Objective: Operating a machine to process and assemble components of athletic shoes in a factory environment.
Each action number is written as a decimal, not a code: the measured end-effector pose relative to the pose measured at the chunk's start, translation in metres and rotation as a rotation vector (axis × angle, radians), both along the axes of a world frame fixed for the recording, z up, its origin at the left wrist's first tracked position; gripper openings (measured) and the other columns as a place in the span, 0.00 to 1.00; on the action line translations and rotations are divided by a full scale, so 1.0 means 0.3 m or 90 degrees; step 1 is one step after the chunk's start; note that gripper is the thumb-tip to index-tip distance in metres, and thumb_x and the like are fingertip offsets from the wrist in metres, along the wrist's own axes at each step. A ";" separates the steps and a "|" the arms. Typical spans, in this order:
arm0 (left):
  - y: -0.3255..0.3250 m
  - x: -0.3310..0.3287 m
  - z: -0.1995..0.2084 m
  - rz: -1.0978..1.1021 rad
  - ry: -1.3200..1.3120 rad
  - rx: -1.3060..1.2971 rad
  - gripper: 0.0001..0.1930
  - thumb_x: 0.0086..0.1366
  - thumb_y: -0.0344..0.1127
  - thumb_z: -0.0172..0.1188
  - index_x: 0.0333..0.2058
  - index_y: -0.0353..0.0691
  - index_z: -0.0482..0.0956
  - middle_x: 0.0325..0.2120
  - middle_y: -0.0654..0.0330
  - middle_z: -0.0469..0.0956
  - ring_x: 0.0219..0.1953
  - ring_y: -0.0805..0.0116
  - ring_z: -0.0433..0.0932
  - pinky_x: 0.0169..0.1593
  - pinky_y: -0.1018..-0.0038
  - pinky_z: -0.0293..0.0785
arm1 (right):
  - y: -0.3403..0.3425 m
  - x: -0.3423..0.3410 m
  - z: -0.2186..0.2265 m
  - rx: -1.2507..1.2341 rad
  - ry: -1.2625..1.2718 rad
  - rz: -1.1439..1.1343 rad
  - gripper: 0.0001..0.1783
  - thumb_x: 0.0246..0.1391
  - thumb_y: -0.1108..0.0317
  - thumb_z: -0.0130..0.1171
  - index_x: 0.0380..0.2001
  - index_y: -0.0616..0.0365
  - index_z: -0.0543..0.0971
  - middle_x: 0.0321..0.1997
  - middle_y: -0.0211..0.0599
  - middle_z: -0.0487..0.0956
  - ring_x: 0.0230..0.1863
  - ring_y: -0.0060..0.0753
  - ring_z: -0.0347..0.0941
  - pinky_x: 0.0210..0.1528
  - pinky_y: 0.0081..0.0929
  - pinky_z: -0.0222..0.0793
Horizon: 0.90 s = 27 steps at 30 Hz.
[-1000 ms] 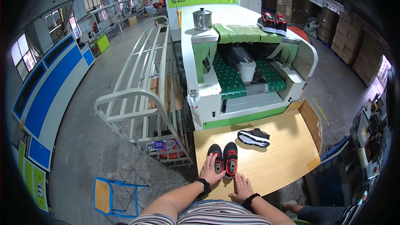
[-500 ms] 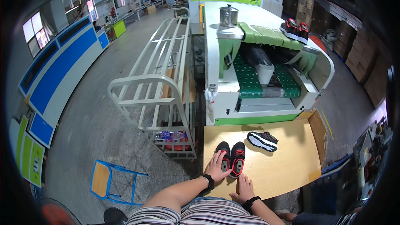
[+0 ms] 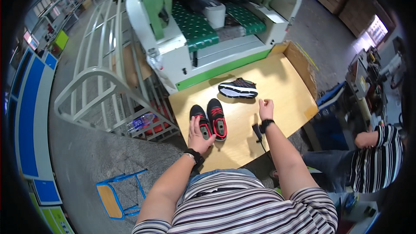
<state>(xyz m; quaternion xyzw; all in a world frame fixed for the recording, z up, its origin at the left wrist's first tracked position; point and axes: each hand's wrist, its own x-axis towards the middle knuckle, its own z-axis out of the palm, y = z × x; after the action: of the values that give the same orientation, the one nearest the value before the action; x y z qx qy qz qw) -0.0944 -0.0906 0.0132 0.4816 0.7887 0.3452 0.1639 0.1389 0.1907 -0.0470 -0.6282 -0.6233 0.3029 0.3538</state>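
Note:
A pair of black sneakers [image 3: 217, 119] with red laces and red lining stands side by side on the light wooden table. My left hand [image 3: 199, 136] lies over the heel of the left one, fingers stretched and thumb spread toward the heel of the other. A third, similar sneaker [image 3: 238, 89] lies on its side farther back, its white sole facing me. My right hand [image 3: 266, 107] is near its right end, apart from it, with the fingers curled in; whether they hold anything is hidden. A black object with a cable [image 3: 257, 132] is beside my right wrist.
Beyond the wooden table [image 3: 286, 84] stands a conveyor machine with a green dotted belt [image 3: 195, 26]. A metal rack [image 3: 97, 91] is at left, a blue-framed stool [image 3: 110, 201] lower left. Another person in a striped shirt [image 3: 376, 160] is at right.
My view has tilted down and turned right. My right hand has left the table's front edge and moved forward near the side-lying sneaker, its fingers now curled. My left hand stays at the pair.

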 end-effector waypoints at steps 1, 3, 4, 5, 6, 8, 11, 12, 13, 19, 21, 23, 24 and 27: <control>0.000 -0.002 -0.003 -0.001 -0.009 -0.008 0.57 0.53 0.51 0.73 0.72 0.43 0.44 0.72 0.43 0.44 0.73 0.41 0.48 0.74 0.54 0.49 | 0.054 -0.010 -0.003 -0.046 0.000 -0.043 0.33 0.57 0.46 0.65 0.50 0.67 0.75 0.48 0.58 0.76 0.51 0.55 0.73 0.56 0.43 0.70; 0.008 0.001 0.004 -0.009 -0.019 -0.018 0.57 0.53 0.50 0.74 0.72 0.43 0.43 0.72 0.43 0.43 0.73 0.41 0.47 0.74 0.54 0.48 | 0.156 -0.009 -0.030 -0.174 -0.019 -0.067 0.46 0.53 0.35 0.63 0.59 0.68 0.73 0.59 0.63 0.73 0.60 0.58 0.71 0.63 0.43 0.68; 0.005 -0.003 0.003 -0.009 -0.014 -0.020 0.57 0.53 0.50 0.74 0.72 0.43 0.43 0.72 0.43 0.43 0.73 0.41 0.47 0.74 0.54 0.48 | 0.184 -0.039 -0.022 -0.224 -0.005 -0.057 0.51 0.52 0.29 0.60 0.60 0.68 0.73 0.63 0.67 0.71 0.64 0.59 0.69 0.67 0.44 0.64; 0.080 0.041 0.030 -0.088 -0.027 0.012 0.57 0.53 0.50 0.74 0.72 0.43 0.43 0.72 0.43 0.42 0.73 0.41 0.47 0.74 0.54 0.48 | 0.334 0.185 -0.107 -0.260 -0.014 -0.089 0.52 0.51 0.26 0.58 0.57 0.70 0.75 0.54 0.63 0.78 0.54 0.54 0.77 0.56 0.42 0.74; 0.034 0.005 0.003 -0.048 -0.008 -0.014 0.57 0.53 0.50 0.74 0.72 0.42 0.43 0.72 0.43 0.42 0.73 0.41 0.46 0.74 0.54 0.48 | 0.310 0.029 -0.074 -0.360 0.036 -0.009 0.53 0.50 0.25 0.59 0.54 0.71 0.76 0.49 0.58 0.80 0.47 0.49 0.79 0.47 0.38 0.76; -0.006 -0.015 -0.018 -0.018 0.003 -0.001 0.57 0.53 0.50 0.74 0.72 0.42 0.43 0.72 0.43 0.42 0.73 0.41 0.45 0.74 0.54 0.47 | 0.248 -0.124 0.032 -0.442 0.062 0.099 0.53 0.47 0.25 0.62 0.49 0.73 0.79 0.39 0.49 0.82 0.35 0.40 0.80 0.32 0.32 0.76; 0.003 -0.005 -0.014 -0.031 -0.009 -0.008 0.57 0.54 0.51 0.73 0.72 0.43 0.42 0.73 0.44 0.41 0.74 0.42 0.44 0.74 0.53 0.46 | 0.232 -0.130 0.040 -0.440 0.097 0.092 0.43 0.45 0.32 0.70 0.42 0.66 0.80 0.36 0.41 0.81 0.33 0.34 0.80 0.31 0.31 0.75; 0.019 0.002 0.000 -0.043 -0.011 -0.011 0.57 0.54 0.51 0.73 0.72 0.43 0.42 0.73 0.44 0.41 0.74 0.42 0.44 0.74 0.52 0.46 | 0.221 -0.103 0.007 -0.386 0.212 0.039 0.42 0.45 0.38 0.73 0.48 0.66 0.75 0.39 0.42 0.81 0.37 0.34 0.79 0.34 0.33 0.76; 0.012 -0.005 -0.002 -0.035 -0.012 -0.024 0.57 0.54 0.51 0.73 0.72 0.43 0.42 0.73 0.44 0.41 0.74 0.42 0.44 0.74 0.52 0.46 | 0.168 -0.139 0.005 -0.341 0.321 0.004 0.43 0.45 0.45 0.77 0.53 0.66 0.70 0.42 0.43 0.80 0.40 0.34 0.79 0.37 0.34 0.78; 0.006 -0.006 0.007 -0.036 -0.012 -0.029 0.59 0.53 0.54 0.74 0.72 0.43 0.41 0.73 0.43 0.41 0.74 0.42 0.45 0.74 0.51 0.45 | -0.257 0.031 0.067 0.017 0.285 0.038 0.59 0.48 0.65 0.77 0.71 0.58 0.45 0.59 0.50 0.68 0.52 0.35 0.71 0.56 0.33 0.70; 0.012 -0.002 0.041 -0.040 -0.007 -0.050 0.60 0.53 0.54 0.74 0.72 0.42 0.41 0.73 0.43 0.40 0.73 0.42 0.45 0.74 0.50 0.44 | -0.411 0.089 0.084 0.086 0.079 0.069 0.58 0.44 0.67 0.78 0.71 0.60 0.51 0.57 0.47 0.66 0.57 0.38 0.68 0.60 0.34 0.69; 0.032 0.026 0.140 -0.007 0.042 -0.189 0.65 0.51 0.60 0.74 0.73 0.38 0.37 0.74 0.42 0.38 0.75 0.42 0.40 0.74 0.47 0.35 | -0.519 0.122 0.127 -0.066 0.159 0.158 0.56 0.42 0.64 0.79 0.70 0.61 0.56 0.54 0.45 0.66 0.57 0.41 0.67 0.61 0.37 0.68; 0.041 0.037 0.144 -0.033 0.105 -0.130 0.64 0.53 0.59 0.73 0.73 0.37 0.36 0.74 0.40 0.37 0.76 0.41 0.39 0.74 0.46 0.35 | -0.535 0.138 0.138 -0.049 0.084 0.199 0.55 0.43 0.62 0.79 0.69 0.62 0.57 0.53 0.46 0.66 0.56 0.42 0.67 0.61 0.38 0.68; 0.101 0.092 0.133 -0.155 0.165 0.072 0.61 0.59 0.55 0.69 0.73 0.29 0.34 0.74 0.36 0.35 0.76 0.40 0.35 0.74 0.47 0.34 | -0.560 0.134 0.178 -0.042 0.019 0.242 0.52 0.44 0.60 0.78 0.67 0.64 0.60 0.54 0.48 0.66 0.57 0.45 0.67 0.61 0.39 0.68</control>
<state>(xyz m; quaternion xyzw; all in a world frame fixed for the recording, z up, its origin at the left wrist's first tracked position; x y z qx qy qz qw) -0.0669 -0.0603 0.0530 0.6220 0.7187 0.3016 0.0744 0.1791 0.0228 0.0063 -0.5059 -0.7151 0.3936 0.2789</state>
